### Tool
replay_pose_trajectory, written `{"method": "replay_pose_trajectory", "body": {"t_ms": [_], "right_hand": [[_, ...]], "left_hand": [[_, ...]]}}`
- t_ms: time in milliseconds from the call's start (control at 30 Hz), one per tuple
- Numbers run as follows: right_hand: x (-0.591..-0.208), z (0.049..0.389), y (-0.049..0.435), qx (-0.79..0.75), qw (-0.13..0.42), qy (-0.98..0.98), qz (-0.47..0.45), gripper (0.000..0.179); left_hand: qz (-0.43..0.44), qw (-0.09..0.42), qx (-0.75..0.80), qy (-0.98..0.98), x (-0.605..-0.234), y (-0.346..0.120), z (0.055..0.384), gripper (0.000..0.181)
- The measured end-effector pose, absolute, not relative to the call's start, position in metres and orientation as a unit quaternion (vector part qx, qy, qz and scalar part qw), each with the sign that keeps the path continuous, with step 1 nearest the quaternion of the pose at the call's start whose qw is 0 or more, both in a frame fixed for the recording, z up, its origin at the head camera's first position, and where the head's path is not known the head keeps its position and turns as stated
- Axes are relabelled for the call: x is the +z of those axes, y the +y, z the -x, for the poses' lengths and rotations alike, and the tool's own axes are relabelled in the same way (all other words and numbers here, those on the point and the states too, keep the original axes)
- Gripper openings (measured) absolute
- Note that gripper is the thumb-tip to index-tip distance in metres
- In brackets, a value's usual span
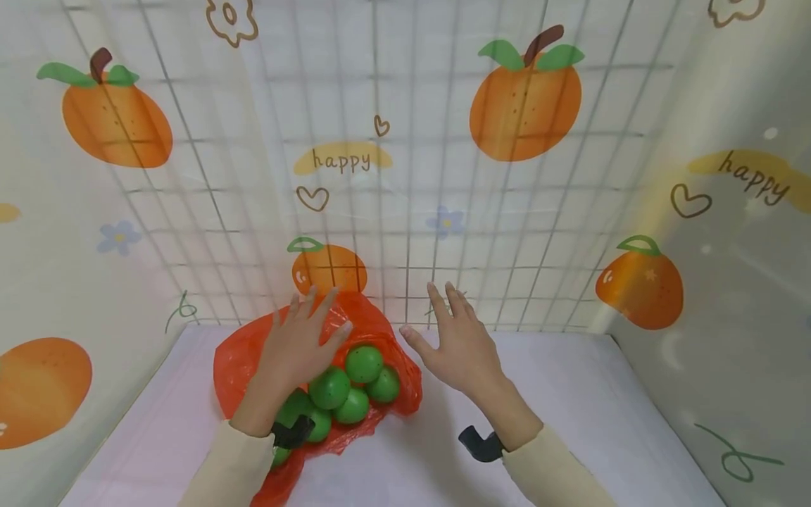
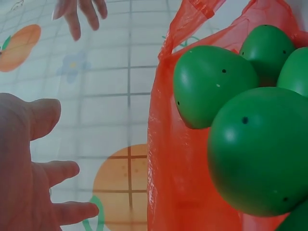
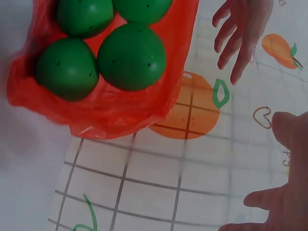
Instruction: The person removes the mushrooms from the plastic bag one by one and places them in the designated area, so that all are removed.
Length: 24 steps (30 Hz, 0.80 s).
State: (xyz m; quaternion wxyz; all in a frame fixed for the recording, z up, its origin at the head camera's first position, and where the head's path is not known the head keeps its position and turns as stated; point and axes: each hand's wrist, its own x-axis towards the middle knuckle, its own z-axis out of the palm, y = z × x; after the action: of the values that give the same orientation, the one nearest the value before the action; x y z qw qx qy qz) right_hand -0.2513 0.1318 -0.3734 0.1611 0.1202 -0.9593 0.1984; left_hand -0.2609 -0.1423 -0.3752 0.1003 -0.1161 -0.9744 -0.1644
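Note:
A red plastic bag (image 1: 241,352) lies on the left half of the table, its mouth spread wide. Several green balls with small dark holes, one of them this ball (image 1: 329,388), rest inside it; the left wrist view shows a green ball (image 2: 262,151) close up. My left hand (image 1: 294,348) is raised over the bag with fingers extended and nothing in its grasp. To the right of the bag, my right hand (image 1: 465,352) is held up, fingers spread, holding nothing. The left forearm hides part of the bag and some balls.
The white table (image 1: 545,394) is bordered behind by a wire grid covered with a printed curtain (image 1: 412,176) of oranges and hearts. Side curtains, such as the right one (image 1: 747,282), rise along both table edges. A black wrist strap (image 1: 481,445) shows at the right wrist.

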Motion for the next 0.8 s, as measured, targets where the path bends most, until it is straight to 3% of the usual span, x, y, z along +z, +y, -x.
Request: {"method": "replay_pose_trajectory", "body": {"t_ms": [800], "right_hand": [[-0.396,0.224,0.097,0.281,0.146,-0.939,-0.138,0.087]], "left_hand": [[0.136,0.112,-0.244,-0.954,-0.396,-0.182,0.216,0.068]]}}
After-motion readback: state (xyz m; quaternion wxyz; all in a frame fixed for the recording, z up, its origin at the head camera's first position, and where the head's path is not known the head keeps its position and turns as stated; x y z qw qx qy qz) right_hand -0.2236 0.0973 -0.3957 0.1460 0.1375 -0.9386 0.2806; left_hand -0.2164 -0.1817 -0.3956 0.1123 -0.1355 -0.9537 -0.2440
